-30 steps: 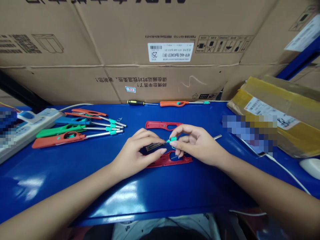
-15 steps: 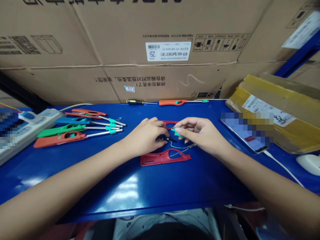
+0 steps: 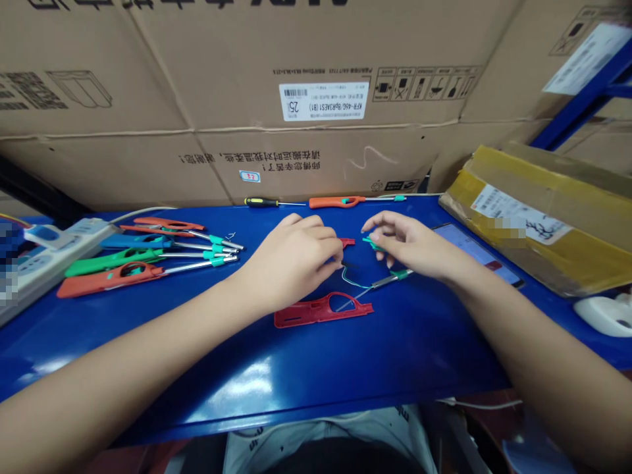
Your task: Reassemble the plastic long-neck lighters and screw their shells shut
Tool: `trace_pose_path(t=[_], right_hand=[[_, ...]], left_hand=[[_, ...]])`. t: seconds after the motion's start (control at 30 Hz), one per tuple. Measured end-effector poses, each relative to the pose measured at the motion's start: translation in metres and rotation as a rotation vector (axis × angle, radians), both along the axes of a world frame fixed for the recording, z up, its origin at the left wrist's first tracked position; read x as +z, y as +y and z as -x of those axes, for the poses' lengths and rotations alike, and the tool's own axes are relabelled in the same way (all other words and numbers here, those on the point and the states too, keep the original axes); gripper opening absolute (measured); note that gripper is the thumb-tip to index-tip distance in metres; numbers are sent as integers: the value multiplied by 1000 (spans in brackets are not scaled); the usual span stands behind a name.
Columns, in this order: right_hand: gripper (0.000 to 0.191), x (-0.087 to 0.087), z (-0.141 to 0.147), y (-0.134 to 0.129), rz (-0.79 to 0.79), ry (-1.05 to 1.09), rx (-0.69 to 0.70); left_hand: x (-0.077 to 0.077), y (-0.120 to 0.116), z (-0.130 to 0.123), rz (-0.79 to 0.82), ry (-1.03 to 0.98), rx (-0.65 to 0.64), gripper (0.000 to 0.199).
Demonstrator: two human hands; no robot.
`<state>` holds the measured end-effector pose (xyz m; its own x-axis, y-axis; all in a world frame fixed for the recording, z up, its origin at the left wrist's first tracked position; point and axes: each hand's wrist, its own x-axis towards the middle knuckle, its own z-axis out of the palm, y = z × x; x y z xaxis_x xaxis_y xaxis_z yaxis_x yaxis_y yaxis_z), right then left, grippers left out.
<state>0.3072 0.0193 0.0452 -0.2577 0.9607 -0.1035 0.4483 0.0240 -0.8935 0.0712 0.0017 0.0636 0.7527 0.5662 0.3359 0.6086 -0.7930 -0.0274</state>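
Note:
My left hand [image 3: 301, 260] is closed over a small black part [image 3: 348, 264], mostly hidden under the fingers, with a thin wire running from it. Between thumb and fingers, my right hand [image 3: 402, 243] pinches a small green piece [image 3: 371, 243]. The wire leads to a metal tube [image 3: 385, 281] with a green end, lying below my right hand. Nearer to me lies a red shell half [image 3: 306, 313] with an oval opening. Another red shell piece [image 3: 348, 242] shows partly from behind my left hand.
Several coloured lighters [image 3: 113, 280] lie at the left beside a white power strip [image 3: 44, 260]. At the back are a screwdriver [image 3: 261, 201] and an orange lighter [image 3: 336, 201]. A phone [image 3: 476, 253] and taped box [image 3: 543, 224] sit at the right.
My right hand has moved right and slightly up with the green piece, away from my left hand. My left hand has shifted slightly right and now covers most of the black part.

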Motion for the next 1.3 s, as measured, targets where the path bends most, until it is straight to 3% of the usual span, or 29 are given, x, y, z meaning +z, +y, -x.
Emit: trace_pose_path(t=[0.2, 0.33, 0.47, 0.7, 0.83, 1.0, 1.3], right_hand=[[22, 2, -25, 11, -17, -297, 324], [30, 3, -27, 12, -66, -421, 459], [25, 2, -26, 9, -31, -489, 587], [38, 4, -28, 4, 13, -497, 594], [36, 6, -25, 3, -92, -532, 607], [23, 7, -23, 4, -147, -595, 615], [27, 13, -28, 1, -129, -523, 611]], left_hand=[[9, -13, -8, -356, 134, -59, 31], [17, -13, -14, -356, 157, -119, 41], [16, -9, -14, -351, 175, -147, 41], [-1, 7, -3, -335, 124, -125, 27], [-6, 14, -1, -340, 99, -114, 27], [-4, 18, -5, -346, 105, -114, 29], [6, 8, -2, -353, 21, -107, 27]])
